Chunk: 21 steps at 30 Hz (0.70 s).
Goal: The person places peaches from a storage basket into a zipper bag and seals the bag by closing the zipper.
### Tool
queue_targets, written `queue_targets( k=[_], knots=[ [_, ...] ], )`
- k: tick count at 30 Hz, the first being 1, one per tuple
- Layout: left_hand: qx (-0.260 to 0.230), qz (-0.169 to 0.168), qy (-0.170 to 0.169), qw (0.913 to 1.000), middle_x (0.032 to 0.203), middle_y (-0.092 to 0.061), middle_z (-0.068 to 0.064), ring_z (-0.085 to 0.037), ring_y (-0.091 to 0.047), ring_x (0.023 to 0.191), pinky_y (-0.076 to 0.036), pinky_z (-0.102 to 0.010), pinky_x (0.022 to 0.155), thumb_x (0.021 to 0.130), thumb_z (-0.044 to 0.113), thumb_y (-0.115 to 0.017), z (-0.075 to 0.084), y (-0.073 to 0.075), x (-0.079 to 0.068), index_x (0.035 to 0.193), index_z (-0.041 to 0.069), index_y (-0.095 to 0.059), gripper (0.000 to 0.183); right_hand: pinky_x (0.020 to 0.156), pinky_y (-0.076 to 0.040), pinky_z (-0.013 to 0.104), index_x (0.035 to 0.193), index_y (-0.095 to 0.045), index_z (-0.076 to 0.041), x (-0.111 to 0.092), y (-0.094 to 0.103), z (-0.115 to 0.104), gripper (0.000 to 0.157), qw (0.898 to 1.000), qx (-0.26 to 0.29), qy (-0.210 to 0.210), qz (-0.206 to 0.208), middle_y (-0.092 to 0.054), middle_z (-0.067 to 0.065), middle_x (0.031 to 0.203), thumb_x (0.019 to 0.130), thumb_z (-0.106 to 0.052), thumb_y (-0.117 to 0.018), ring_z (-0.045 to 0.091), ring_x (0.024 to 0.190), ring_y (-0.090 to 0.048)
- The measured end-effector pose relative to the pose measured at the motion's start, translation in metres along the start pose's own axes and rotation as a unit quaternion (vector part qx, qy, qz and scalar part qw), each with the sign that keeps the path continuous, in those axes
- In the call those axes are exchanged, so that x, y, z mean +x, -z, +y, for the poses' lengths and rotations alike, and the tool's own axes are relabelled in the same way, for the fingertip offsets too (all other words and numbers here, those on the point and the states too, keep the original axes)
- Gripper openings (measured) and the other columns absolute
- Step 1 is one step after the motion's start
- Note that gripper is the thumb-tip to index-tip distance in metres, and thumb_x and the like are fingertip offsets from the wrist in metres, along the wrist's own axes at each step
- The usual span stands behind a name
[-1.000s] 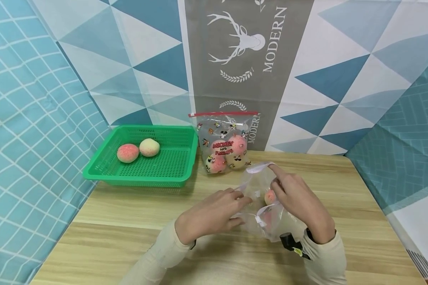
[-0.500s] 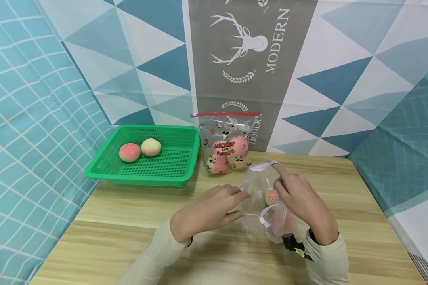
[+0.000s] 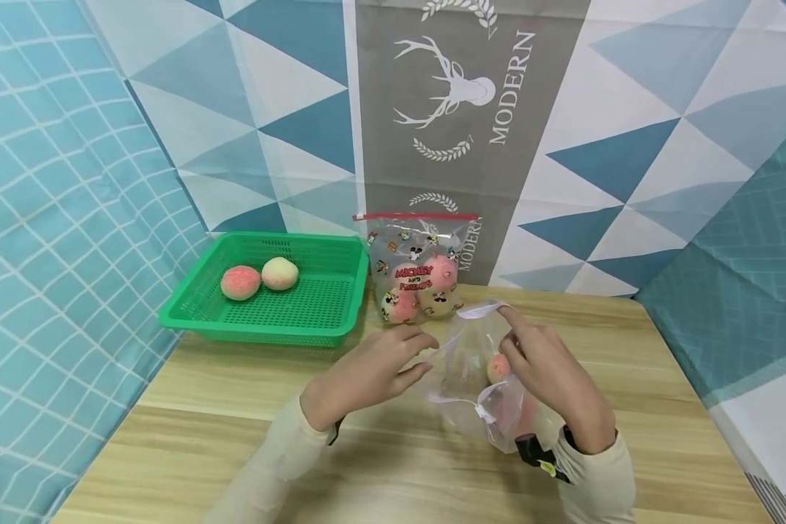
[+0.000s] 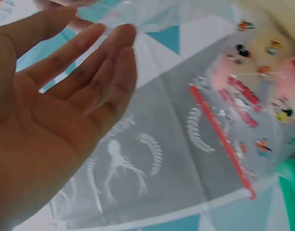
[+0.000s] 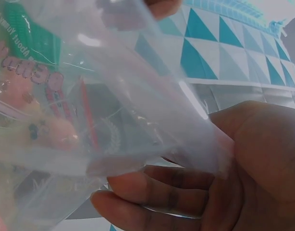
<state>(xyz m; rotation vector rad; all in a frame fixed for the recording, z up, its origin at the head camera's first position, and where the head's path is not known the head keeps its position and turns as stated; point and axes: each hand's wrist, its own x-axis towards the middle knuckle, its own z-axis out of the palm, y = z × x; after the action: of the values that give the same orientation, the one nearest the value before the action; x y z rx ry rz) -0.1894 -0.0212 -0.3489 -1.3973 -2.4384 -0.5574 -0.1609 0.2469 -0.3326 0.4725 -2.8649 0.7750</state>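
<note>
A clear plastic zip bag (image 3: 460, 421) with a pale lilac closure lies with its mouth spread in the head view. A pink and cream peach (image 3: 498, 369) shows inside it, and more pink shows through its right side. My right hand (image 3: 550, 367) grips the bag's rim; in the right wrist view the plastic (image 5: 200, 144) runs between the thumb and the curled fingers. Just left of the mouth is my left hand (image 3: 370, 375), its fingers loosely bent. The left wrist view shows that palm (image 4: 46, 125) with nothing in it.
Behind the hands stands a red-topped cartoon-print bag (image 3: 393, 240) holding several peaches. To its left is a green basket (image 3: 262, 337) with two peaches, one pinker (image 3: 240, 282) and one paler (image 3: 279, 274). Patterned cloth (image 3: 301, 94) hangs behind the wooden table (image 3: 223, 407).
My left hand has drawn back to the left from the bag's mouth. The right hand keeps its hold on the rim. The whole view has shifted slightly.
</note>
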Motion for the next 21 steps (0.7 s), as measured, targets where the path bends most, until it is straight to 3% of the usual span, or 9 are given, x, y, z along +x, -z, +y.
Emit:
queue_targets(
  k=[5,12,21],
  knots=[
    [-0.022,0.035,0.023,0.9989,0.114,-0.066,-0.005,-0.015,-0.064,0.09,-0.054,-0.026,0.074,0.093,0.012,-0.07,-0.017,-0.005,-0.011,0.115,0.007,-0.067,0.023,0.052,-0.035,0.027,0.146,-0.044,-0.001,0.0,-0.001,-0.002,0.05,1.0,-0.004,0.001,0.0,-0.048,-0.007,0.061,0.096,-0.002,-0.042,0.006,0.049,-0.035],
    [-0.005,0.044,0.08,0.9958,0.118,-0.065,-0.006,-0.02,-0.061,0.109,-0.053,-0.035,0.091,0.093,0.012,-0.069,-0.042,-0.009,-0.027,0.119,0.008,-0.066,0.026,0.051,-0.036,0.026,0.146,-0.043,-0.002,-0.002,-0.001,-0.003,0.049,1.0,0.002,-0.003,-0.001,-0.049,-0.007,0.063,0.098,-0.003,-0.043,0.005,0.05,-0.035],
    [-0.002,0.069,0.138,0.988,0.12,-0.066,-0.011,-0.028,-0.058,0.117,-0.048,-0.045,0.101,0.095,0.011,-0.067,-0.078,0.0,-0.05,0.116,0.006,-0.068,0.022,0.051,-0.036,0.026,0.145,-0.043,-0.003,-0.002,-0.003,-0.003,0.048,1.0,-0.002,-0.003,0.001,-0.049,-0.009,0.062,0.097,-0.002,-0.044,0.004,0.049,-0.035]
  ],
)
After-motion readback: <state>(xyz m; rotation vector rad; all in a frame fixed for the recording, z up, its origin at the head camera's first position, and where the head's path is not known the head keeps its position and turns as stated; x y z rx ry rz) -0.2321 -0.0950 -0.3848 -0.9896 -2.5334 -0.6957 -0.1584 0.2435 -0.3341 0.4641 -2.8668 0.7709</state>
